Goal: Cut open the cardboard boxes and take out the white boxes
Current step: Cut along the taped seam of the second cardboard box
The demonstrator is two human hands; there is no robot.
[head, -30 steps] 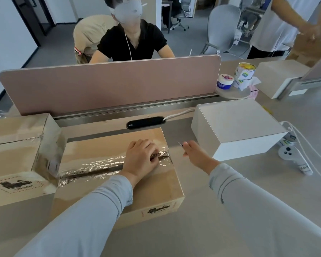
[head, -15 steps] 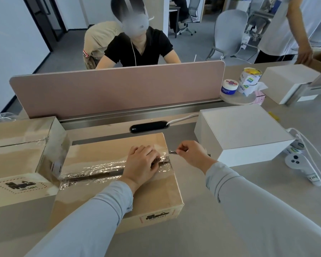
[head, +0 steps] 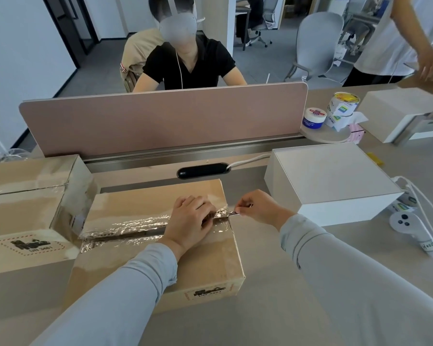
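A taped cardboard box point(head: 160, 250) lies on the desk in front of me, its middle seam covered with shiny clear tape. My left hand point(head: 189, 223) presses down on the right part of that seam, fingers bent over the tape. My right hand point(head: 258, 207) pinches a small metal blade point(head: 234, 214) whose tip touches the tape at the box's right edge. A second taped cardboard box point(head: 28, 211) stands at the left, touching the first. To the right of my hands sits a white box point(head: 330, 181).
A pink desk divider point(head: 160, 118) runs along the back, with a person seated behind it. Another white box point(head: 400, 111), jars point(head: 343, 106) and a round shelf stand at the back right. A white controller point(head: 415, 233) and cables lie at the right. Another person stands at the far right.
My right hand moved left and brought the blade from beside the box up to the tape at the seam's right end. My left hand stayed pressed on the box.
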